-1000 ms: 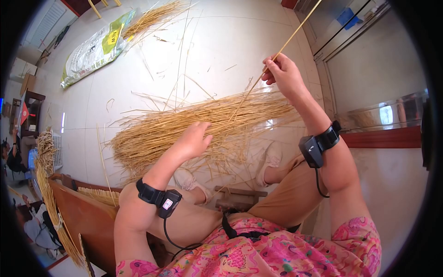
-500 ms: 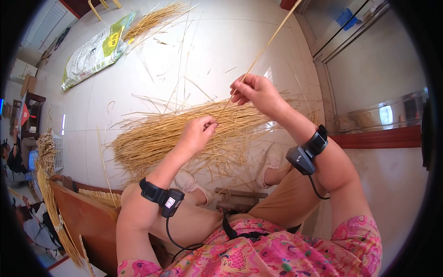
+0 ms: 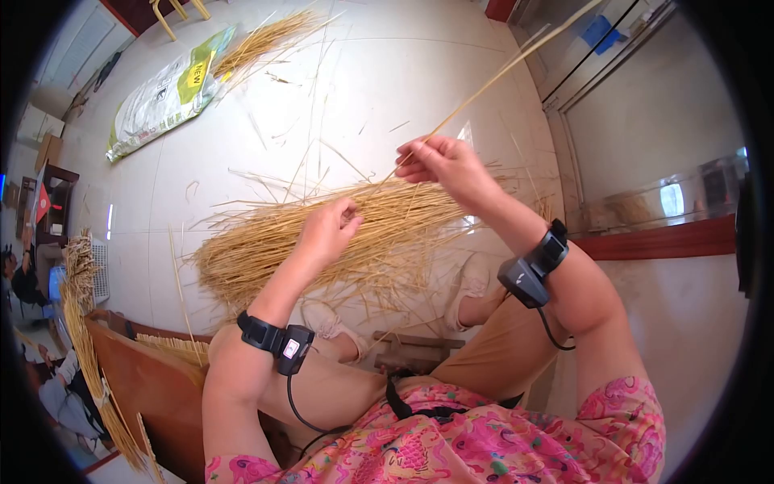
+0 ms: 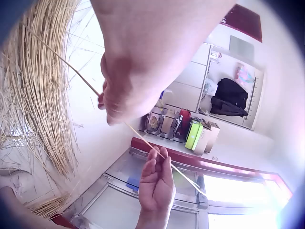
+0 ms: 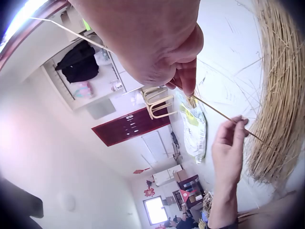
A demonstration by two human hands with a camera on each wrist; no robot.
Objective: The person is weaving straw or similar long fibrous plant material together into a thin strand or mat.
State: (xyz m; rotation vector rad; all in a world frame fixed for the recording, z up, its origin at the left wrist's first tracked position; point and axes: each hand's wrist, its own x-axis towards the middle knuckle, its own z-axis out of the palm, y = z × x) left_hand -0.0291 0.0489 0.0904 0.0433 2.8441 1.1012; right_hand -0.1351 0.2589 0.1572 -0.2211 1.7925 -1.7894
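One long straw stalk (image 3: 492, 81) runs slantwise through both hands, its pale upper end rising to the right. My left hand (image 3: 324, 232) pinches it lower down, over the straw pile; the right wrist view shows thumb and fingertips of the left hand (image 5: 228, 148) on the stalk (image 5: 214, 109). Farther up, my right hand (image 3: 447, 165) holds the same stalk between thumb and fingers, as the right hand (image 4: 157, 183) in the left wrist view also shows. Beneath both hands a broad pile of straw stalks (image 3: 266, 250) lies on the floor.
Loose straws litter the pale tiled floor (image 3: 266, 121). A green and white sack (image 3: 165, 93) with more straw (image 3: 266, 40) lies at the back left. Beside my left leg stands a brown wooden board (image 3: 145, 387). Glass-panelled doors (image 3: 661, 129) are on the right.
My right hand has come down and left with the stalk. The left hand, its fingers loose before, has taken hold of the stalk's lower part and shifted a little left.
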